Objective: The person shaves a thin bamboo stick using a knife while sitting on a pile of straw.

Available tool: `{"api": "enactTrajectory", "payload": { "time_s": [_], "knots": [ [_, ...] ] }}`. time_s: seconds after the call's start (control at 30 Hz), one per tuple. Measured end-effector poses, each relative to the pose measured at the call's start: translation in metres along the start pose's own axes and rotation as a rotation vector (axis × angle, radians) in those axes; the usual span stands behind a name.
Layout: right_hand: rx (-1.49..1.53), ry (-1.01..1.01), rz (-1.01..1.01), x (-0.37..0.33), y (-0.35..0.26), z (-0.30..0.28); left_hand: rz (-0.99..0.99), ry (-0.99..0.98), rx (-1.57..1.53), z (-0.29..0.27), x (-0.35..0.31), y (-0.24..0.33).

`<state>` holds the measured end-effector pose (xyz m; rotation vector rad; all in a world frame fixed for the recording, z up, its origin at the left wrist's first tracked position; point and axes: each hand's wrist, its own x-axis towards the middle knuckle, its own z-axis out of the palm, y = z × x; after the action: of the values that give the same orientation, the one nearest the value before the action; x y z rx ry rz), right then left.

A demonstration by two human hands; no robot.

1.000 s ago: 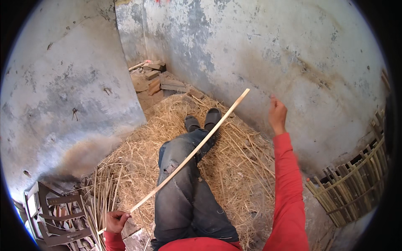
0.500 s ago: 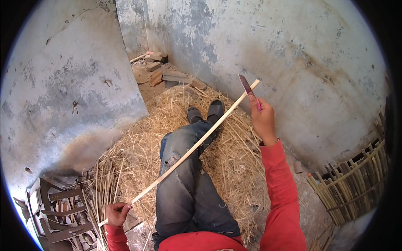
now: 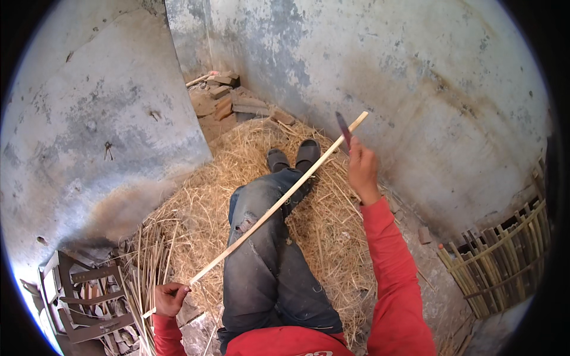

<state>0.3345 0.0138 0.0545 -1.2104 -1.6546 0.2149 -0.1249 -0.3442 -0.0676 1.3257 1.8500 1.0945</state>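
Observation:
A long pale strip [image 3: 273, 207], looking like split bamboo or wood, runs slantwise across my legs from lower left to upper right. Near its lower end my left hand [image 3: 170, 299] pinches it between thumb and fingers, with a short tail showing beyond the hand. My right hand [image 3: 363, 169] is wrapped round the handle of a knife [image 3: 343, 127], which the fingers mostly hide. The dark blade lies against the strip close to its far end, tip pointing up and left. Over the torn knee of my dark trousers [image 3: 261, 237] passes the middle of the strip.
Straw-like shavings [image 3: 323, 237] cover the floor around my legs and sandals [image 3: 307, 152]. Thin strips [image 3: 151, 255] and a dark broken frame [image 3: 95, 299] lie at left. A slatted basket-like piece [image 3: 504, 261] stands at right. Bricks [image 3: 249, 107] lie between the worn walls [image 3: 380, 65].
My right hand has moved slightly left and down along the strip with the knife, turning a little. My left hand has shifted slightly up and right, still pinching the strip.

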Motion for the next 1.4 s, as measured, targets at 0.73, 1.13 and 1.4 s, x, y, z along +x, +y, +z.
{"api": "enactTrajectory", "payload": {
  "time_s": [0.73, 1.13, 1.4],
  "knots": [
    [-0.183, 0.1, 0.017, 0.011, 0.003, -0.001, 0.068, 0.06, 0.081, 0.006, -0.001, 0.001],
    [-0.228, -0.016, 0.186, -0.006, 0.003, -0.001, 0.115, 0.095, 0.13, 0.003, 0.003, -0.004],
    [-0.081, -0.004, 0.095, 0.002, 0.023, -0.003, 0.158, 0.101, 0.143, 0.005, 0.002, -0.011]
  ]
}}
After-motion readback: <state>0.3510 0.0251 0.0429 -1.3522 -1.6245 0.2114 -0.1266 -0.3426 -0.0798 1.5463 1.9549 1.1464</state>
